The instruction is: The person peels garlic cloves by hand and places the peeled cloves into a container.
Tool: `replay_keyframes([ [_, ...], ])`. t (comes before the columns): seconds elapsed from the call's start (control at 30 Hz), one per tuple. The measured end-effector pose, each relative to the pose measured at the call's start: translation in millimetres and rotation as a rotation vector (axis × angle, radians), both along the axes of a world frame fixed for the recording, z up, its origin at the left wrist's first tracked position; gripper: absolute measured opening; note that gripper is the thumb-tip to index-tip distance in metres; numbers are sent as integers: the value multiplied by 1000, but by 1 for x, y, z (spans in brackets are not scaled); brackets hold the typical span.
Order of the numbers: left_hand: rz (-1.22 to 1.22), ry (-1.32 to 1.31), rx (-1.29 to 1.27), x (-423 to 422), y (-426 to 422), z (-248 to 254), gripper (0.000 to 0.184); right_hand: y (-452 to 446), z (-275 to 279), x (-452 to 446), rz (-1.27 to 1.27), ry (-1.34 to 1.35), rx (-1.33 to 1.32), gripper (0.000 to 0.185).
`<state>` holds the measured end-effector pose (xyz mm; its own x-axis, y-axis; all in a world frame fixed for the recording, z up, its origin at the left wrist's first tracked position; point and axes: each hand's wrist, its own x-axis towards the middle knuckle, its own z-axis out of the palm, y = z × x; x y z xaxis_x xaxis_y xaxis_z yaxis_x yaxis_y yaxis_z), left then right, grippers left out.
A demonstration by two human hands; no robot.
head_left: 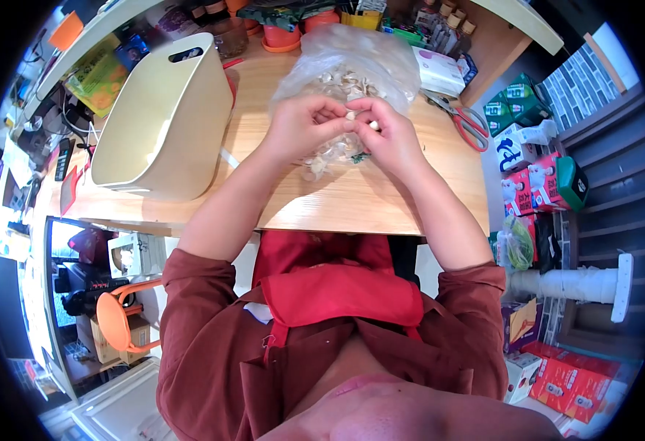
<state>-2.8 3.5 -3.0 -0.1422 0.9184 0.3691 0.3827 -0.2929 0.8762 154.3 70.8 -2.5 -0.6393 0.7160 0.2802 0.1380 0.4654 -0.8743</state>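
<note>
My left hand and my right hand meet over the table, fingertips pinched together on a small pale garlic clove. A second white clove shows against the fingers of my right hand. Just beyond them lies a clear plastic bag with papery garlic skins on it. More skins and pale bits are scattered beneath and in front of my hands. The fingers partly cover both cloves.
A cream plastic bin stands on the wooden table to the left. Red-handled scissors lie at the right, near a white box. Pots and jars line the back. An orange stool is at lower left.
</note>
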Motion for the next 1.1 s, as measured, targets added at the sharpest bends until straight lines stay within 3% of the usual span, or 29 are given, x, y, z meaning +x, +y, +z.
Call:
replay_keyframes([
  [0.2, -32, 57, -33, 3, 1, -3, 21, 1, 1, 1, 33, 49, -135, 17],
  [0.3, -19, 15, -58, 2, 2, -6, 18, 2, -5, -1, 12, 108, 122, 15],
  [0.6, -68, 163, 11, -1, 1, -8, 13, -1, 0, 1, 14, 22, 141, 12],
  [0.97, -406, -149, -310, -10, -3, 4, 12, 5, 2, 10, 269, 220, -451, 9],
  [1.1, -421, -148, -219, -10, 1, -5, 11, 4, 2, 9, 356, 314, -618, 12],
])
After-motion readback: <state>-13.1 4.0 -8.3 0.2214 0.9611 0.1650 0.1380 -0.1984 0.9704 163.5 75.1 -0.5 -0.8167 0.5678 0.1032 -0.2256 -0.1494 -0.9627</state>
